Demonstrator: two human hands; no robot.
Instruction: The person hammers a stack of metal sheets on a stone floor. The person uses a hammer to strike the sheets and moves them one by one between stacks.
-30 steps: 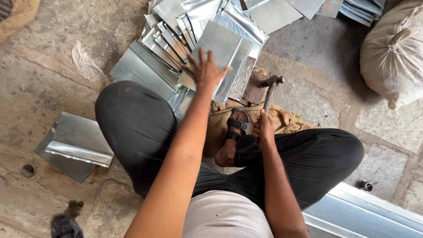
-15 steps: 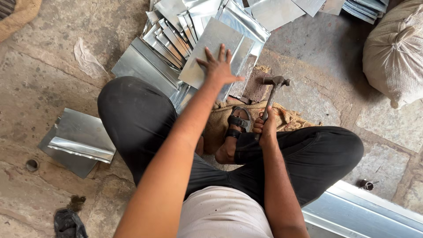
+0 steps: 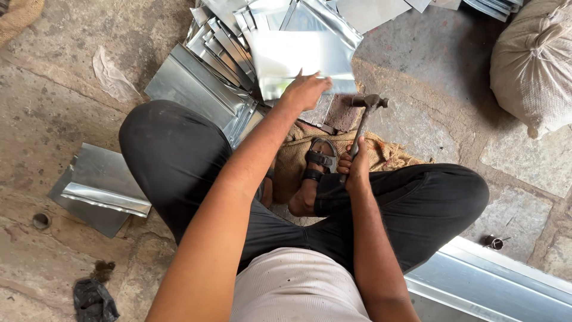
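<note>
I sit cross-legged on a stone floor. My left hand (image 3: 307, 89) reaches forward and grips the near edge of a shiny flat metal sheet (image 3: 298, 59), lifted off a pile of folded metal sheets (image 3: 220, 53). My right hand (image 3: 354, 164) holds a hammer (image 3: 364, 116) by its handle, head up, above my sandalled foot (image 3: 319, 164). A dark metal block (image 3: 339, 113) lies just beyond the foot on a brown sack cloth (image 3: 387, 155).
A bent metal sheet (image 3: 101, 185) lies at my left. A long metal channel (image 3: 494, 286) runs along the lower right. A filled white sack (image 3: 533, 59) stands at the upper right. More sheets (image 3: 369, 12) lie at the top. A dark rag (image 3: 92, 298) sits bottom left.
My left hand has closed on a sheet and lifted it from the pile toward me. The right hand with the hammer has stayed near my foot.
</note>
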